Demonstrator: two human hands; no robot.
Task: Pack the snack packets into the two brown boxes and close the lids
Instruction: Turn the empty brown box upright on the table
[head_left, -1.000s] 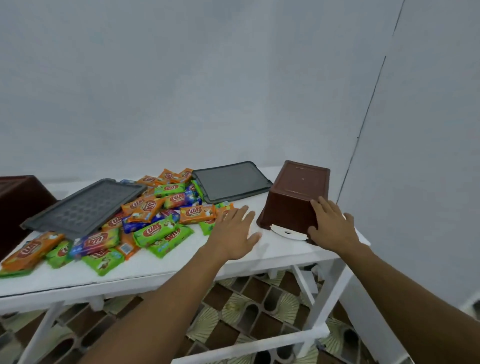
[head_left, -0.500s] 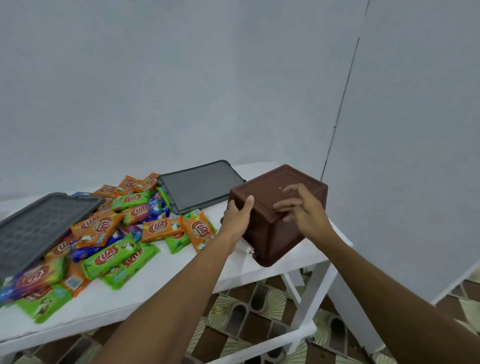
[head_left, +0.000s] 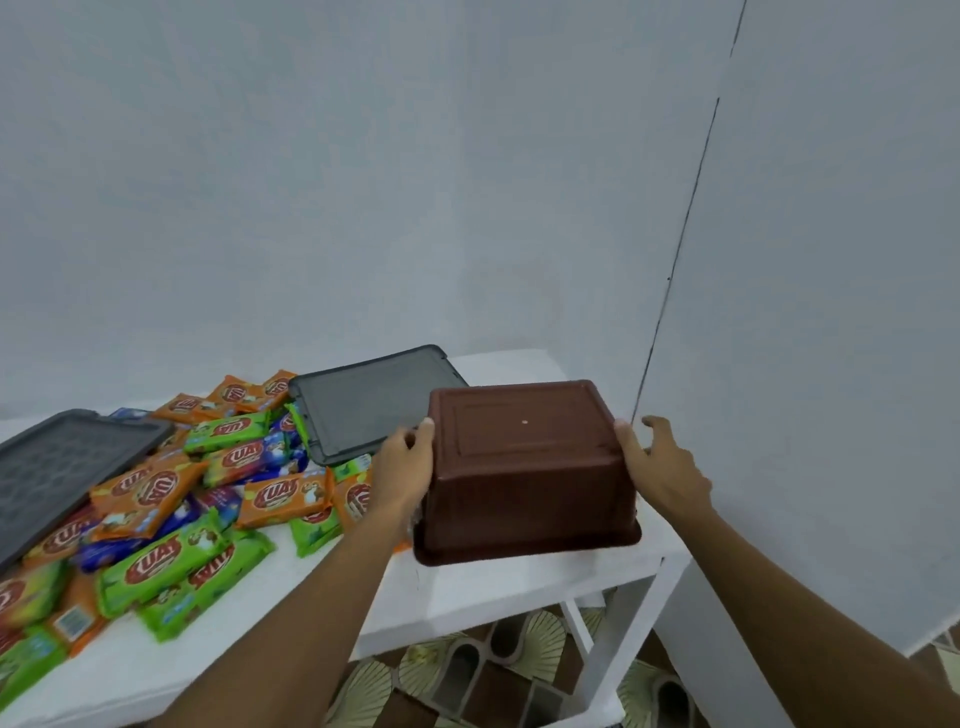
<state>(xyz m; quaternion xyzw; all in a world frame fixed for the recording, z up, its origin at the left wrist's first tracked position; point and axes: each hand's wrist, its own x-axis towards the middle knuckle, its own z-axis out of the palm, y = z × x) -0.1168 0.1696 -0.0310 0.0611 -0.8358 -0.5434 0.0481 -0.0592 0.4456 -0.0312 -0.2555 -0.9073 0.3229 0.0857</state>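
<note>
One brown box (head_left: 524, 467): upside down with its base up and rim down, at the right end of the white table (head_left: 519, 587). We cannot tell whether the rim rests on the tabletop or hangs just above it.
Left hand (head_left: 402, 467): grips the box's left wall, thumb hooked over the edge of the upturned base. The other fingers are hidden behind the box.
Right hand (head_left: 660, 467): palm pressed against the box's right wall, thumb along the top corner, fingers spread wide and lifted off the plastic.
Snack packets (head_left: 171, 519): a loose heap of orange, green and blue wrappers across the left and middle of the table, the nearest ones just beside the left wrist.
Near lid (head_left: 363, 405): dark grey and flat, behind the box's left corner, with its left edge against the heap.
Far lid (head_left: 57, 467): dark grey with a gridded face up, lying aslant on the packets at the left edge of our view.
Surroundings: a pale grey wall (head_left: 363, 182) behind and to the right. We see patterned floor tiles (head_left: 467, 670) under the table's white frame.
</note>
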